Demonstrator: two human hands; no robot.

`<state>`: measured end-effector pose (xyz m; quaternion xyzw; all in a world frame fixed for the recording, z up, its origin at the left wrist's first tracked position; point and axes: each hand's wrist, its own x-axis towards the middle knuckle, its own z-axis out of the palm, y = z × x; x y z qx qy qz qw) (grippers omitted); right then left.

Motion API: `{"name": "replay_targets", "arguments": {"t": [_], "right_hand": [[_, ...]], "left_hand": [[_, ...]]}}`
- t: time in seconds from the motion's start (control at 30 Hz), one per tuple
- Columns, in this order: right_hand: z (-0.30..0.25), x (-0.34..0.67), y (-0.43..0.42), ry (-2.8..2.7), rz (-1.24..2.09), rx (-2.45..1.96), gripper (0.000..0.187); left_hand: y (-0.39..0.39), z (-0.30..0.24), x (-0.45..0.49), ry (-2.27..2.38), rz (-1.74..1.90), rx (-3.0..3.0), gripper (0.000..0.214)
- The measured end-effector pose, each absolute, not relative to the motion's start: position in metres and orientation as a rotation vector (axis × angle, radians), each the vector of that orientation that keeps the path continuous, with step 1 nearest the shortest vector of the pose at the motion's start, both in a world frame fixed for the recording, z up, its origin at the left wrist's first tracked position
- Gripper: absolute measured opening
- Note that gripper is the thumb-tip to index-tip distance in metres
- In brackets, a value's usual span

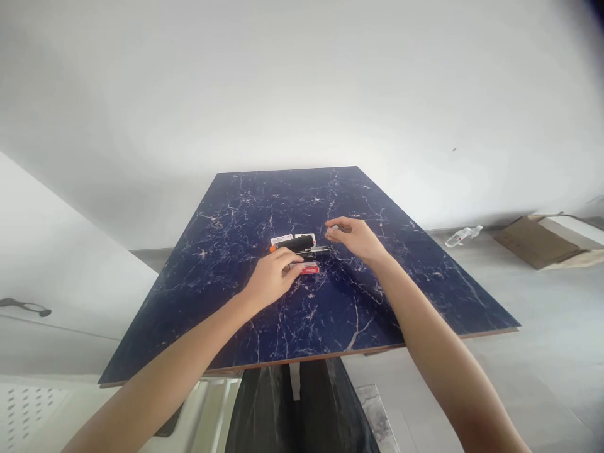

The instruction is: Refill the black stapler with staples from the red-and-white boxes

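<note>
My left hand (274,277) rests low over the table with its fingers curled round a dark stapler (321,249), whose silvery metal rail points right. Much of the stapler is hidden under the fingers. By my left thumb lies a small red and white box (309,268). Just behind the stapler is a black cylinder (299,243) with an orange end. My right hand (352,238) is raised a little to the right of the rail, thumb and fingertips pinching a small pale grey piece (333,229), too small to make out fully.
The dark blue marble-patterned table (283,201) reaches to the white wall. White small boxes (282,240) lie behind the cylinder. On the floor at right are a clear plastic bottle (462,236) and an open cardboard box (538,242). A door handle (26,306) shows at left.
</note>
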<state>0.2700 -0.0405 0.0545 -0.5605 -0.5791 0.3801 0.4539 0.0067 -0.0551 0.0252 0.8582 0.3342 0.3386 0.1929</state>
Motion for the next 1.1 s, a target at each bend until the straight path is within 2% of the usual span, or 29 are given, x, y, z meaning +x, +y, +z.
{"name": "replay_targets", "arguments": {"t": [0.23,0.37,0.53,0.67,0.83,1.1], "right_hand": [[0.050,0.270,-0.039,-1.511,0.937,-1.462,0.024],[0.044,0.268,-0.036,-1.523,0.893,-1.488,0.022],[0.038,0.268,-0.033,-1.537,0.909,-1.456,0.018],[0.040,0.268,-0.035,-1.616,0.817,-1.532,0.022],[0.045,0.265,-0.037,-1.778,0.661,-1.572,0.016],[0.035,0.265,-0.032,-1.884,0.694,-1.562,0.017]], "left_hand": [[-0.048,0.034,-0.004,1.196,1.176,2.425,0.022],[-0.043,0.035,-0.006,1.152,1.258,2.395,0.023],[-0.044,0.035,-0.004,1.122,1.243,2.373,0.022],[-0.044,0.035,-0.004,1.117,1.247,2.370,0.021],[-0.043,0.035,-0.005,1.125,1.233,2.359,0.019],[-0.043,0.035,-0.004,1.136,1.228,2.356,0.019]]}}
